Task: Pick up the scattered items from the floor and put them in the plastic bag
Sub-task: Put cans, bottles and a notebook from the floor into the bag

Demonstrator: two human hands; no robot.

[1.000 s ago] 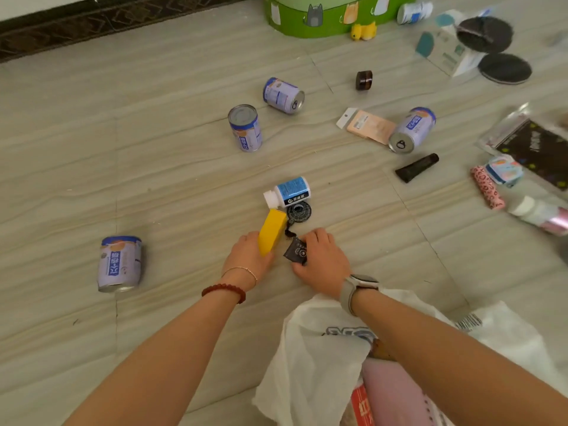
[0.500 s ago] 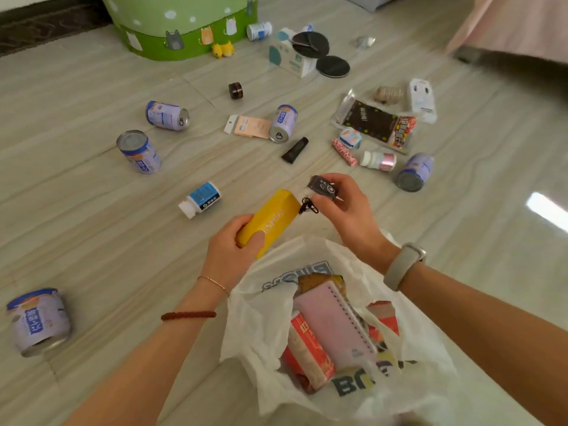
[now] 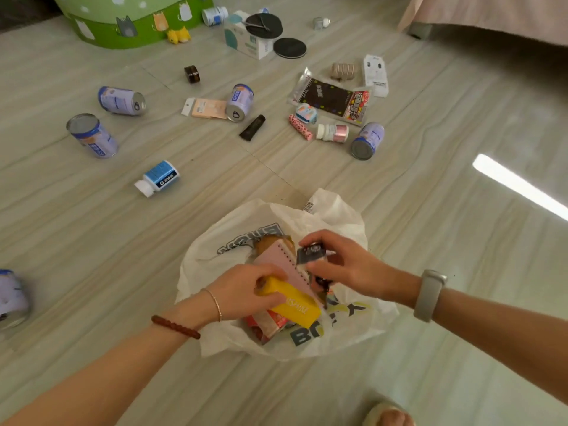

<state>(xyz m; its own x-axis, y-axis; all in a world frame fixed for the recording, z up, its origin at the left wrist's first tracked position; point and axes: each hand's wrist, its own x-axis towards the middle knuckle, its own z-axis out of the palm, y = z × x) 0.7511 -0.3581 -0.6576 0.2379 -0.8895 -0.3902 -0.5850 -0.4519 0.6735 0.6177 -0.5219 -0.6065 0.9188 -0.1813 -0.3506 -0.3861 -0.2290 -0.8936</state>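
The left hand (image 3: 242,292) grips a yellow box (image 3: 290,299) by one end, fingers curled round it, over the open mouth of the white plastic bag (image 3: 215,256); pale lettering runs along the box's side but is too blurred to read. The right hand (image 3: 344,265) pinches a small black item (image 3: 311,255) between thumb and fingertips just above the bag, and a dark cord hangs below it; what the item is cannot be made out. Inside the bag lie a pink spiral notebook (image 3: 278,261), a brown thing half hidden behind it, and a red-and-white packet (image 3: 266,325) partly covered by the box. The bag's dark print shows upside down, only fragments legible. On the floor beyond lies a white bottle (image 3: 158,178) with a blue label, its writing unreadable; several blue-and-white cans lie scattered, one can (image 3: 12,298) cut off at the left edge. Half a second ago both hands held their things above the far rim of the bag; now both are over its contents.
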